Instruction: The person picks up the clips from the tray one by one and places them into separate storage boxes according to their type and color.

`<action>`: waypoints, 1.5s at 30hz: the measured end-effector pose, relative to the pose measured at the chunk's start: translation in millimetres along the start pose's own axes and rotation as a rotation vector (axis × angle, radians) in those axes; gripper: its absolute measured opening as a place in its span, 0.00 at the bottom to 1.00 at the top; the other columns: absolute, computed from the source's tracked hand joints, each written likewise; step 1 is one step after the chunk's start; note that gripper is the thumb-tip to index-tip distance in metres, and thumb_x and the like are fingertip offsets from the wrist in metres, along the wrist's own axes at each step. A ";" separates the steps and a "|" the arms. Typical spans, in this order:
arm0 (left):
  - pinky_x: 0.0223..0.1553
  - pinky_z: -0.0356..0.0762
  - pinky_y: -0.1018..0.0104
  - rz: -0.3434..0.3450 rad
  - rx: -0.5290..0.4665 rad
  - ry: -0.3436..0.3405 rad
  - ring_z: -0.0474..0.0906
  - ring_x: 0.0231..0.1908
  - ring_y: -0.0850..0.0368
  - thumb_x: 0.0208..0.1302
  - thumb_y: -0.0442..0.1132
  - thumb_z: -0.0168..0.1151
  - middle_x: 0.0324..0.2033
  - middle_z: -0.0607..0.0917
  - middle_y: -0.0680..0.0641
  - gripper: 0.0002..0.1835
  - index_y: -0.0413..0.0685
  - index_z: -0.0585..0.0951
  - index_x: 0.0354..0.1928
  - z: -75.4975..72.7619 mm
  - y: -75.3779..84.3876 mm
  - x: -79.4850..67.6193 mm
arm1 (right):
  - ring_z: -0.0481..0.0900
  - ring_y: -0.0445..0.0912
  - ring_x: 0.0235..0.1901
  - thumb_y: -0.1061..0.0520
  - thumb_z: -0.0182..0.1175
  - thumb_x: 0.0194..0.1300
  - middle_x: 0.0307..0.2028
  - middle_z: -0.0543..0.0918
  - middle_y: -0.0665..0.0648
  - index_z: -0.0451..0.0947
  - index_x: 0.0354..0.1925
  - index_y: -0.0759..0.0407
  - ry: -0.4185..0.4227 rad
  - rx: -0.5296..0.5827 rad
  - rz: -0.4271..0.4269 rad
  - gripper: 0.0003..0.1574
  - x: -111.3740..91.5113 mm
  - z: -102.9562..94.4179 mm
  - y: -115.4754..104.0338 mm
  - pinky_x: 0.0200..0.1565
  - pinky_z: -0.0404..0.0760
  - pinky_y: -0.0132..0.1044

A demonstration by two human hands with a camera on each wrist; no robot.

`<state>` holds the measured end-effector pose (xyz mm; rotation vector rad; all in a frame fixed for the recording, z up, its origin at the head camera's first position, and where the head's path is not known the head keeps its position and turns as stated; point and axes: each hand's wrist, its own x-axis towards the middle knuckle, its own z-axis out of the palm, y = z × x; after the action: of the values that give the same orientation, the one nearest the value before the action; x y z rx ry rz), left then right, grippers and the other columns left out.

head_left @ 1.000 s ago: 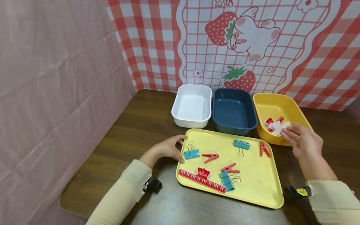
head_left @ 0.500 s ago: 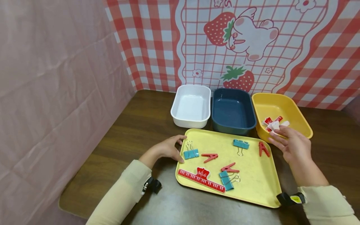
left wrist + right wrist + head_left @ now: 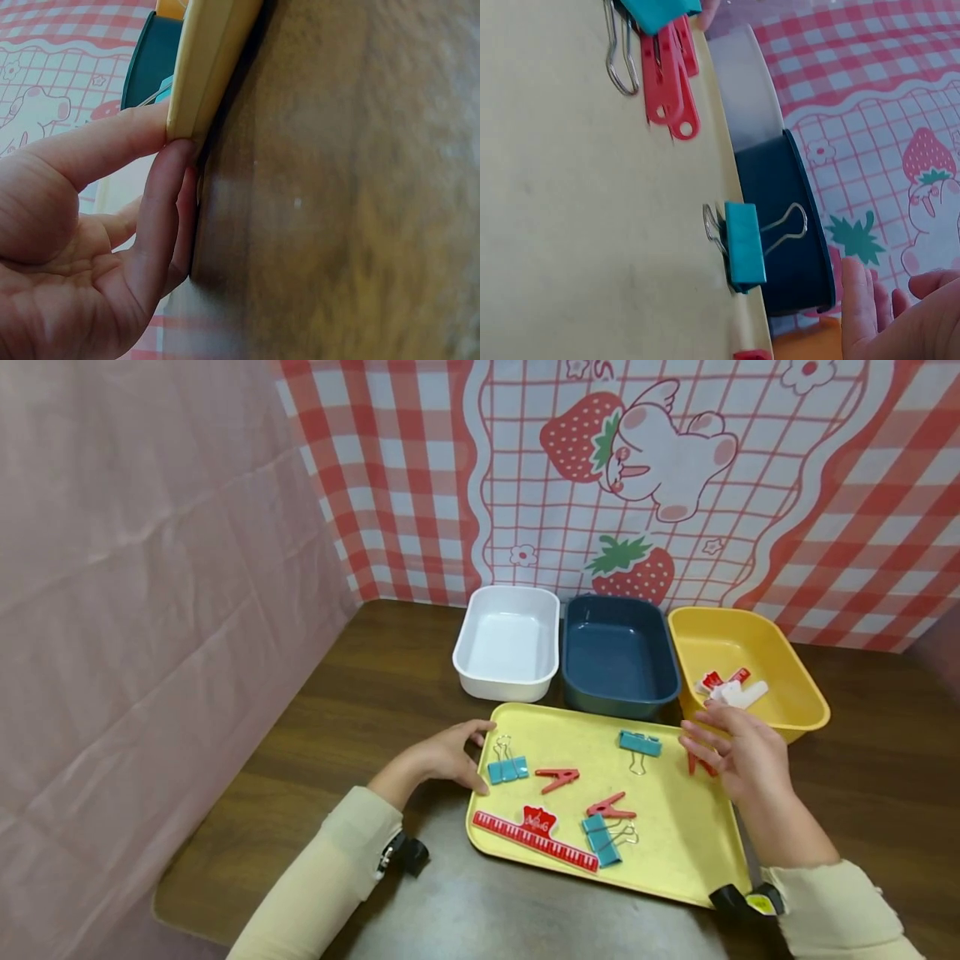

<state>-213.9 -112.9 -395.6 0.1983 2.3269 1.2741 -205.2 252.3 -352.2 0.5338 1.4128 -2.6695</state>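
Observation:
In the head view my left hand [image 3: 446, 755] holds the left edge of a yellow tray [image 3: 675, 860], thumb and fingertips at its rim. My right hand [image 3: 746, 756], its fingers loosely spread and nothing in them, hovers at the tray's right edge. It partly covers a red clothespin [image 3: 692, 763]. Nearby lies a teal binder clip [image 3: 640, 743], also seen in the right wrist view. A second teal binder clip [image 3: 508, 770] and a red clothespin [image 3: 558, 778] lie at left. Another red clothespin [image 3: 611, 807] overlaps a teal binder clip [image 3: 602, 840]. A red piano-key clip [image 3: 536, 841] lies in front.
Behind the tray stand a white bin [image 3: 506, 681], a dark blue bin [image 3: 621, 697] and a yellow bin [image 3: 806, 714], side by side. Red and white clips [image 3: 726, 687] lie in the yellow bin. A checked cloth [image 3: 408, 485] hangs behind the wooden table [image 3: 315, 735].
My right hand has moved left and toward me, from over the yellow bin to the tray's right edge. The left hand keeps its place on the tray.

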 end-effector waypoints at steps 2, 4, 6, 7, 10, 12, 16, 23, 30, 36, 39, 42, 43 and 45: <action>0.32 0.76 0.66 0.000 -0.001 -0.001 0.75 0.33 0.53 0.36 0.26 0.77 0.49 0.68 0.43 0.50 0.47 0.63 0.66 0.2 -0.2 0.7 | 0.84 0.50 0.30 0.58 0.66 0.57 0.29 0.82 0.56 0.80 0.35 0.59 -0.015 -0.010 0.005 0.07 -1.8 1.4 2.0 0.31 0.82 0.44; 0.32 0.76 0.66 -0.002 -0.002 -0.001 0.75 0.33 0.53 0.36 0.26 0.77 0.49 0.68 0.42 0.50 0.47 0.63 0.66 0.3 -0.2 1.0 | 0.84 0.49 0.30 0.57 0.66 0.58 0.29 0.82 0.55 0.80 0.35 0.59 -0.028 -0.035 0.006 0.07 -3.8 2.9 3.9 0.32 0.82 0.44; 0.32 0.76 0.66 -0.002 -0.004 -0.002 0.76 0.33 0.53 0.36 0.26 0.77 0.49 0.68 0.42 0.50 0.46 0.63 0.66 0.4 0.0 1.1 | 0.84 0.49 0.31 0.57 0.66 0.58 0.30 0.83 0.55 0.80 0.35 0.58 -0.037 -0.053 0.008 0.07 -5.9 4.6 6.1 0.33 0.82 0.44; 0.32 0.77 0.66 -0.002 -0.004 -0.002 0.76 0.33 0.53 0.36 0.26 0.77 0.49 0.68 0.42 0.50 0.46 0.63 0.66 0.4 0.1 1.1 | 0.84 0.49 0.32 0.57 0.66 0.58 0.30 0.83 0.55 0.80 0.35 0.58 -0.044 -0.059 0.008 0.07 -6.7 5.6 7.5 0.33 0.82 0.43; 0.32 0.77 0.66 -0.002 -0.009 -0.003 0.76 0.32 0.53 0.36 0.25 0.77 0.49 0.67 0.42 0.50 0.46 0.63 0.66 0.2 0.1 1.1 | 0.84 0.48 0.33 0.56 0.64 0.60 0.31 0.83 0.54 0.82 0.34 0.56 -0.075 -0.085 0.004 0.05 -9.5 8.8 12.1 0.34 0.82 0.42; 0.32 0.77 0.66 -0.001 -0.006 -0.004 0.76 0.33 0.53 0.36 0.25 0.77 0.49 0.67 0.42 0.51 0.47 0.63 0.66 0.2 -0.3 1.6 | 0.84 0.47 0.33 0.56 0.62 0.61 0.31 0.83 0.54 0.83 0.33 0.54 -0.099 -0.106 -0.002 0.04 -11.0 11.3 15.3 0.34 0.82 0.41; 0.33 0.77 0.66 -0.007 0.003 -0.006 0.76 0.33 0.53 0.36 0.26 0.77 0.49 0.68 0.43 0.51 0.47 0.62 0.66 -0.1 -1.0 2.6 | 0.84 0.46 0.33 0.55 0.60 0.63 0.32 0.83 0.53 0.85 0.32 0.52 -0.139 -0.146 0.001 0.07 -13.5 16.3 20.7 0.36 0.81 0.40; 0.33 0.77 0.65 -0.013 -0.005 -0.009 0.76 0.33 0.53 0.36 0.26 0.77 0.50 0.67 0.43 0.51 0.47 0.62 0.66 -0.1 0.4 2.6 | 0.84 0.46 0.34 0.55 0.60 0.63 0.32 0.83 0.53 0.84 0.33 0.53 -0.162 -0.161 0.007 0.06 -17.5 24.3 28.9 0.37 0.81 0.40; 0.33 0.77 0.65 -0.016 -0.022 -0.009 0.76 0.33 0.52 0.36 0.25 0.77 0.50 0.67 0.43 0.50 0.47 0.63 0.66 0.1 1.5 2.1 | 0.83 0.47 0.34 0.57 0.56 0.66 0.32 0.82 0.54 0.84 0.33 0.53 -0.207 -0.169 0.008 0.10 -18.5 34.2 38.5 0.38 0.81 0.40; 0.33 0.77 0.65 -0.020 -0.020 -0.013 0.77 0.33 0.52 0.37 0.26 0.77 0.50 0.67 0.42 0.50 0.47 0.62 0.66 1.2 2.4 2.5 | 0.83 0.46 0.34 0.58 0.57 0.66 0.32 0.81 0.54 0.84 0.32 0.54 -0.196 -0.184 0.001 0.09 -21.5 42.7 45.5 0.39 0.81 0.40; 0.33 0.77 0.65 -0.015 -0.023 -0.017 0.77 0.33 0.52 0.37 0.26 0.77 0.50 0.67 0.42 0.50 0.47 0.62 0.66 1.7 2.2 2.4 | 0.83 0.46 0.34 0.59 0.56 0.67 0.32 0.82 0.54 0.84 0.31 0.54 -0.204 -0.176 0.005 0.11 -23.1 47.1 49.3 0.39 0.81 0.40; 0.33 0.77 0.65 -0.012 -0.032 -0.015 0.76 0.33 0.52 0.36 0.25 0.77 0.50 0.67 0.42 0.51 0.46 0.62 0.66 1.2 0.2 2.5 | 0.83 0.46 0.35 0.59 0.54 0.68 0.32 0.82 0.54 0.83 0.31 0.53 -0.209 -0.168 0.025 0.12 -23.9 53.2 53.9 0.40 0.81 0.40; 0.33 0.77 0.65 -0.011 -0.032 -0.014 0.76 0.33 0.52 0.36 0.25 0.77 0.49 0.67 0.42 0.51 0.47 0.62 0.66 1.0 -0.1 2.2 | 0.83 0.46 0.35 0.59 0.53 0.68 0.32 0.82 0.54 0.83 0.32 0.54 -0.209 -0.164 0.029 0.12 -24.2 55.6 55.4 0.40 0.81 0.40; 0.33 0.77 0.65 -0.010 -0.034 -0.010 0.76 0.33 0.52 0.36 0.25 0.77 0.49 0.67 0.42 0.51 0.47 0.62 0.66 0.5 -0.6 1.7 | 0.83 0.46 0.35 0.59 0.53 0.68 0.33 0.82 0.54 0.82 0.33 0.54 -0.204 -0.172 0.032 0.11 -24.9 60.8 58.3 0.40 0.81 0.40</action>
<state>-215.0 -112.3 -396.9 0.1813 2.2931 1.3038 -185.1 167.0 -358.4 0.2585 1.5386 -2.4632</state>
